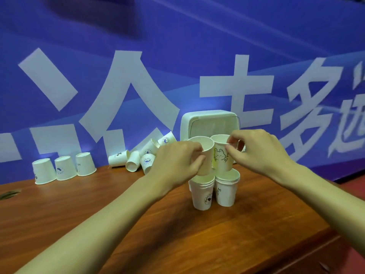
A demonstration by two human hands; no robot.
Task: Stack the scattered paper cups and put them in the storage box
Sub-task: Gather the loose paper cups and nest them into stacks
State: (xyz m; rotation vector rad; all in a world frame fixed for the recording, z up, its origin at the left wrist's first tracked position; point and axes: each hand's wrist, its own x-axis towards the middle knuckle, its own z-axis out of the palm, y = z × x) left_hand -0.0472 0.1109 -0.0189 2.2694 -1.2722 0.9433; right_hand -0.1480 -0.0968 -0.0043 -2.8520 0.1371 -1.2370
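Left hand (pixel 177 159) grips a plain cup (pixel 203 148), right hand (pixel 254 147) pinches the rabbit cup (pixel 221 158) (by its rim) over two stacks (pixel 203 194) on the counter (pixel 118 214); loose cups (pixel 65 169) remain, storage box (pixel 209 123) awaits

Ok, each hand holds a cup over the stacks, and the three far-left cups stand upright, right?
No: the head view shows the three far-left cups upside down, rims on the table. The left hand and right hand do each hold a cup over the stacks.
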